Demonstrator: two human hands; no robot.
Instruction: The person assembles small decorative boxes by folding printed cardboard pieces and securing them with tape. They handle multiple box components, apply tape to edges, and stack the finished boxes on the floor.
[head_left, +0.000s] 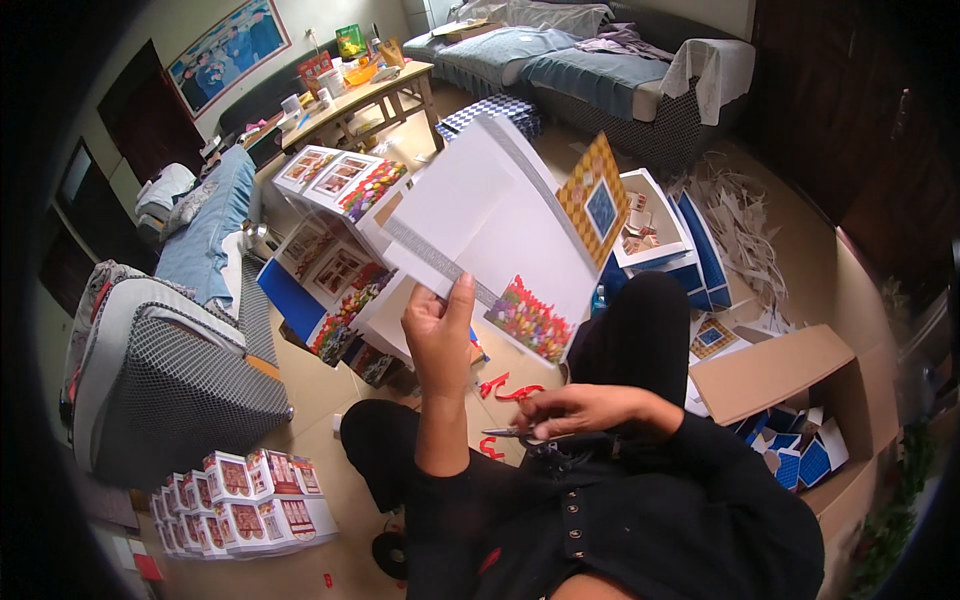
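My left hand (442, 330) grips the near edge of a white printed paperboard sheet (480, 217), thumb on top. The sheet carries grey strips, a tulip print at its lower corner and a yellow checked flap on its right. Lower right, my right hand (559, 412) is at the handles of a pair of scissors (517, 433), blades towards the left; how firmly it holds them cannot be told. Red scraps (519, 393) lie on the floor beyond it. Left of the sheet stand large printed house-shaped cardboard pieces (334, 262), partly hidden by it.
Rows of small printed boxes (255, 502) stand at lower left. An open carton (780, 371) with blue pieces is at right. Beyond my knee are a white box (660, 255) of small parts and a heap of paper strips (739, 225). A wooden table (405, 79) and sofas stand farther back.
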